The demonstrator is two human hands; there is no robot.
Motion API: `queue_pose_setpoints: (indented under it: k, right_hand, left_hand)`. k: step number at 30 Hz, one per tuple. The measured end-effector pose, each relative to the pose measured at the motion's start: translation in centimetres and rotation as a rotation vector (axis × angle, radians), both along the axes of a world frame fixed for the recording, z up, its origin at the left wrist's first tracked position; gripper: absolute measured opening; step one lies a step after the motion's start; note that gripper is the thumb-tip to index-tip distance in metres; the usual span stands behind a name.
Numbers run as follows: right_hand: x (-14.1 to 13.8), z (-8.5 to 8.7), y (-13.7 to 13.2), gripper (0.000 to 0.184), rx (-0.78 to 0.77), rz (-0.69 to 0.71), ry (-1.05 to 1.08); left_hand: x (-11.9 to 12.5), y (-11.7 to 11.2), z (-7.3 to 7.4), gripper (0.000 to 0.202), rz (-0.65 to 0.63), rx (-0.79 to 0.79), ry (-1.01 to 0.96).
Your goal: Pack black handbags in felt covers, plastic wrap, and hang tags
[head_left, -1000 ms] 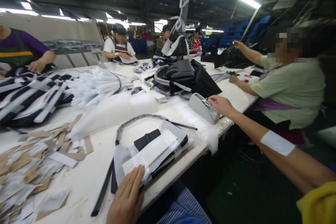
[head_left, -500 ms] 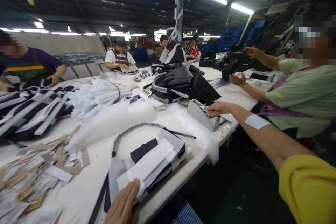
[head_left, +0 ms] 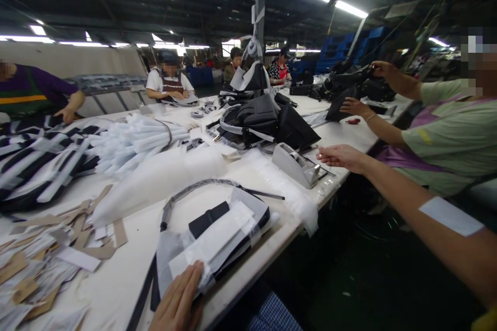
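Leftward, paper scraps [head_left: 25,289] on counter [head_left: 116,279]; next left hand [head_left: 178,297], grip spread flat on near end of wrapped black bag [head_left: 221,235] by counter edge; then grey tape dispenser [head_left: 295,166]; just beside, right hand [head_left: 344,158], fingers bunched, can't make out whether grip pinches anything.

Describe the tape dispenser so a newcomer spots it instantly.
Follow the near edge of the white table to the right hand. Beside that hand, in front of the black bags, sits the tape dispenser. Unlike those bags and the whitish plastic wrap next to it, it is solid grey and wedge-shaped.
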State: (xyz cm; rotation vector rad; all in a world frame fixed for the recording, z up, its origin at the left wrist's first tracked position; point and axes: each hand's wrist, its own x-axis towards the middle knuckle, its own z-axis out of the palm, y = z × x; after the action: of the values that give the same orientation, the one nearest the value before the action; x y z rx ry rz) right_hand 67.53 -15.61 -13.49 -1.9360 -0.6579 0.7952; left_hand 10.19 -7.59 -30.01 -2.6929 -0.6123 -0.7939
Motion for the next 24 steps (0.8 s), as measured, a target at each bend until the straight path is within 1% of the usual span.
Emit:
queue_pose_setpoints:
  k: [3, 5, 7, 9, 13, 15, 16, 17, 19, 24]
  right_hand:
    - [-0.1, -0.3, -2.2, 0.024, -0.014, -0.02, -0.027]
    - [-0.3, -1.3, -3.4, 0.024, -0.023, -0.034, -0.041]
    - [-0.7, -2.8, -4.3, 0.025, -0.018, -0.051, -0.057]
    - [-1.1, -4.8, -4.7, 0.026, 0.006, -0.075, -0.08]
    - [-1.5, -8.8, -4.3, 0.031, 0.101, -0.136, -0.16]
    - [-1.5, -10.1, -3.9, 0.034, 0.139, -0.164, -0.218]
    - [-1.5, -10.5, -3.7, 0.034, 0.147, -0.174, -0.25]
    - [-1.4, -10.7, -3.5, 0.035, 0.149, -0.181, -0.284]
    - [-1.3, -10.5, -3.6, 0.033, 0.13, -0.179, -0.355]
    - [-1.5, -8.6, -5.2, 0.022, -0.008, -0.097, -0.571]
  left_hand:
    - [0.0, 0.1, 0.0, 0.065, 0.001, -0.005, 0.0]
    - [0.0, 0.2, -0.1, 0.064, -0.01, 0.003, 0.0]
    - [0.0, 0.2, -0.3, 0.063, -0.015, 0.009, -0.006]
    - [0.0, 0.2, -0.4, 0.063, -0.005, 0.008, -0.016]
    - [0.0, 0.1, -0.4, 0.062, -0.006, 0.009, -0.022]
    - [-0.1, 0.2, -0.3, 0.061, -0.016, 0.0, -0.028]
    - [-0.1, 0.3, -0.2, 0.06, -0.023, -0.01, -0.034]
    - [-0.1, 0.4, -0.1, 0.059, -0.029, -0.024, -0.042]
    - [-0.1, 0.5, 0.0, 0.058, -0.033, -0.053, -0.059]
    - [-0.1, 0.1, -0.4, 0.053, -0.001, -0.128, -0.096]
